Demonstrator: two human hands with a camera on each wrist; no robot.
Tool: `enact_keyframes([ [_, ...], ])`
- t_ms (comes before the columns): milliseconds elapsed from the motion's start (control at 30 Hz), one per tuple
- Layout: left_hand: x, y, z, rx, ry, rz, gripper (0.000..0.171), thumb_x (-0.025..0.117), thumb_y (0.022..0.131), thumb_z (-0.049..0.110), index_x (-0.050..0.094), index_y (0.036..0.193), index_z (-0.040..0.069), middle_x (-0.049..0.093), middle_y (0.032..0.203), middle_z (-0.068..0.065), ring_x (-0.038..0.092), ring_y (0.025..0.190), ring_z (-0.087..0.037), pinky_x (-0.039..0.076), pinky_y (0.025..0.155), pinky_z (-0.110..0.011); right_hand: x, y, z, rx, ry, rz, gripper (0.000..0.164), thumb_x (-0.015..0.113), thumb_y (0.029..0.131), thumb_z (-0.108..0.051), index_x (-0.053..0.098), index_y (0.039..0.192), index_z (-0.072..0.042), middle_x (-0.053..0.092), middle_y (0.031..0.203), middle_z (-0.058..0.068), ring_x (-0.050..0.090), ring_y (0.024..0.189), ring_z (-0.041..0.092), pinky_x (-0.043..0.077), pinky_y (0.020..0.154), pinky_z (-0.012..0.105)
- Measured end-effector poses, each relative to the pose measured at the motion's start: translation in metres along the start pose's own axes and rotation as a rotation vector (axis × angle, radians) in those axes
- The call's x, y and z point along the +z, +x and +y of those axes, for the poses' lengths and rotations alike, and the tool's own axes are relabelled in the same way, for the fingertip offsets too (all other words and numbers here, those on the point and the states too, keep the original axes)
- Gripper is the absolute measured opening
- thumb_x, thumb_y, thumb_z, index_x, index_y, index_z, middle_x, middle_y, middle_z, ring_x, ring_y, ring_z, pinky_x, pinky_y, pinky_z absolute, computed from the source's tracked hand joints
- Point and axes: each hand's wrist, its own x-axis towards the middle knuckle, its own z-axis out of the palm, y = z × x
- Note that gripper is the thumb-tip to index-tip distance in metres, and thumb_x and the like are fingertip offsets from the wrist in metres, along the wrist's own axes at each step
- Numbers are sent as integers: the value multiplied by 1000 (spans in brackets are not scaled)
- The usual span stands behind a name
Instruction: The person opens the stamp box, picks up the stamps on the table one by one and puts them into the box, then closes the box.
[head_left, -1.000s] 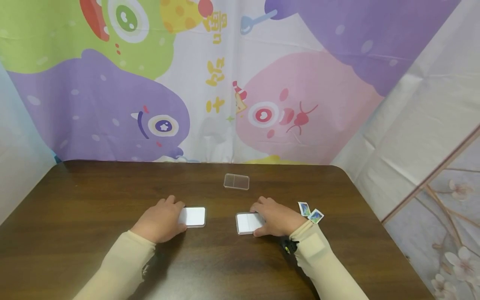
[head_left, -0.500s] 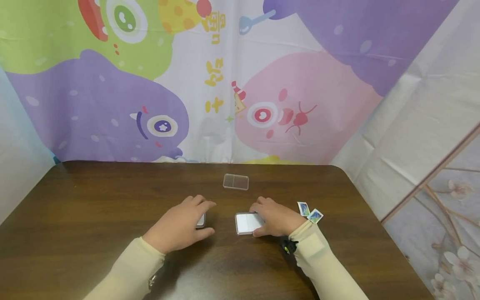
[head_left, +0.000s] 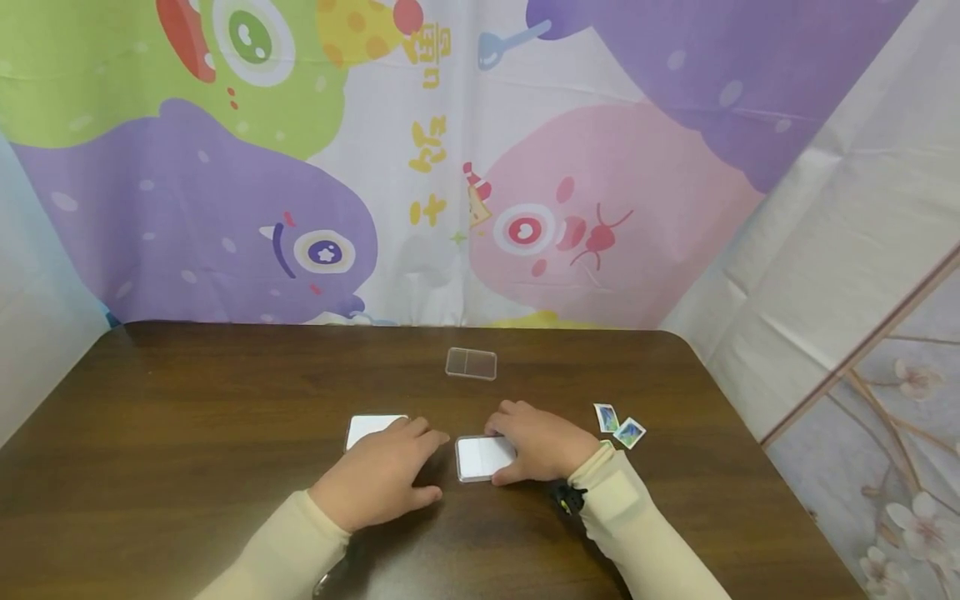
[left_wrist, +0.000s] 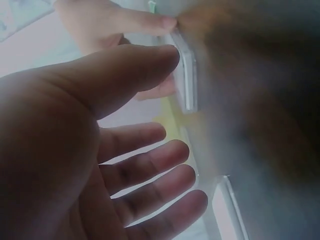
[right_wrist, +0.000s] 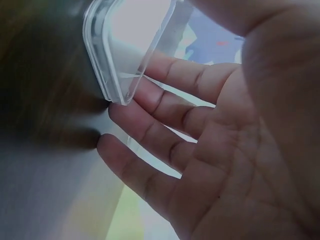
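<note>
My right hand point(head_left: 543, 443) grips a flat clear plastic case point(head_left: 472, 459) with a white filling by its right end, thumb on the near side and fingers on the far side. In the right wrist view, the fingertips lie along the edge of the clear case point(right_wrist: 112, 55). My left hand point(head_left: 382, 475) is just left of that case, empty, its fingers loosely spread and the thumb apart. Behind its knuckles lies a second white-filled case point(head_left: 371, 423), partly covered by the hand. The left wrist view shows the open left palm point(left_wrist: 135, 145) facing the held case point(left_wrist: 187, 75).
A clear, see-through lid-like piece point(head_left: 471, 363) lies at the back of the brown wooden table point(head_left: 187, 433). Small picture squares point(head_left: 630, 432) lie right of the right wrist, one partly under the sleeve. A cartoon-print cloth point(head_left: 420, 275) hangs behind the table.
My left hand has let go of the left case and moved right and nearer. My right hand has shifted its case slightly left and toward me, uncovering part of another picture square.
</note>
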Motion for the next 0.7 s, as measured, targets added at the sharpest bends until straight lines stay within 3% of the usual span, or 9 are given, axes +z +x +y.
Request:
enact_keyframes([
  [367,8,2,3,-131,24,-110,76,88,78,46,64,134,0,67,125,-14,63,112,-33,56,88,-48,1,1,-8,-26,18,-18,56,89,80,-43,66,122,-15,59,114,-2,53,95,11,50,80,27],
  [700,11,0,1,-68,24,-37,63,90,74,46,68,116,4,63,99,-4,61,89,-23,55,72,-41,3,6,-22,-75,40,-36,56,89,78,-45,67,119,-14,60,112,-3,52,94,10,48,79,24],
])
